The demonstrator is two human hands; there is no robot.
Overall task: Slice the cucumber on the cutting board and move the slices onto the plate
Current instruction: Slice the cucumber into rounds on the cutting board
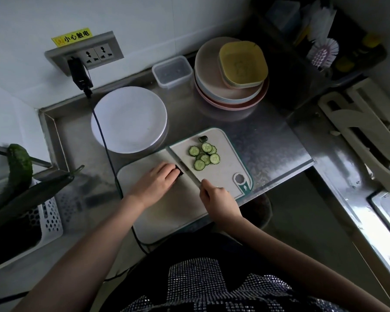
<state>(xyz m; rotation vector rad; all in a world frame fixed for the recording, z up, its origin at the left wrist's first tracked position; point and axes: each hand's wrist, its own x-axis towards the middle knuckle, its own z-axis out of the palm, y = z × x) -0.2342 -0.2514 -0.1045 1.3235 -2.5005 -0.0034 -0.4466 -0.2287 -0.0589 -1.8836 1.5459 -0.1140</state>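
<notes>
On the pale rectangular plastic cutting board with a green rim (221, 176), which lay slantwise across the brushed steel desk (257, 136), the left hand (154, 184) pressed down over the dark green cucumber stub (178, 171), its fingers curled over the piece so that only the cut end showed beyond the fingertips. The right hand (214, 195) was wrapped around the handle of a slim pale-bladed kitchen knife (181, 164), and that blade ran from the handle up and to the left, standing just beside the exposed cut face. What remained of the cucumber appeared short, its long axis lying roughly across the blade and running back under the left palm, so the next cut would have to fall close to the fingertips; that looked like the main risk. To the right of the blade, near it on the board, sat a loose overlapping heap of round green cucumber slices (204, 156), with a small dark end piece (203, 138) just beyond them. The round white empty plate (128, 119) waited past the board's far left corner, nearer the left hand, with no slices on it yet.
</notes>
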